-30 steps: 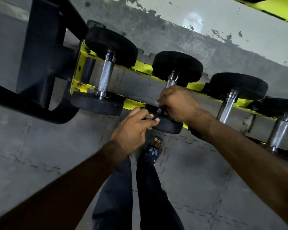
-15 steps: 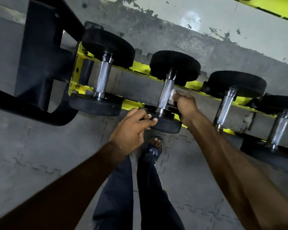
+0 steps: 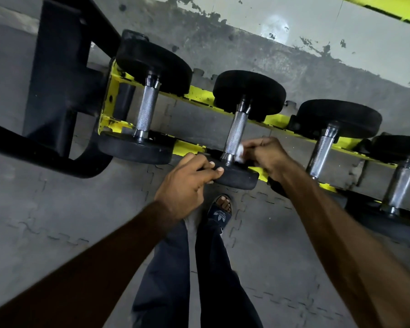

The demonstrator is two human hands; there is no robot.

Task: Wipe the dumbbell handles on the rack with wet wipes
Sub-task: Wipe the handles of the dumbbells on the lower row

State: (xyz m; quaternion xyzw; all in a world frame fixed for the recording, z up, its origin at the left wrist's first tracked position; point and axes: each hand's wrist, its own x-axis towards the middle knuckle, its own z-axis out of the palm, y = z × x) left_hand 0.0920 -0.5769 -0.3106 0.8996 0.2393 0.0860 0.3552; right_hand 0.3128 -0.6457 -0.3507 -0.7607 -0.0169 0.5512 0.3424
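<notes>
Grey interlocking floor mats (image 3: 57, 209), scuffed wall (image 3: 294, 62) behind. Yellow rack (image 3: 199, 95) carries a row of dumbbells (image 3: 152, 60). Second dumbbell's handle (image 3: 236, 129) is under work, near its low end. My left hand (image 3: 185, 185) curls its grip over that dumbbell's near head (image 3: 239, 178), steadying. My right hand (image 3: 268, 155) pinches the wet wipe (image 3: 240, 153) against the handle. Risk: small wad could slip from the pinch; dumbbell could roll if left grip loosens.
</notes>
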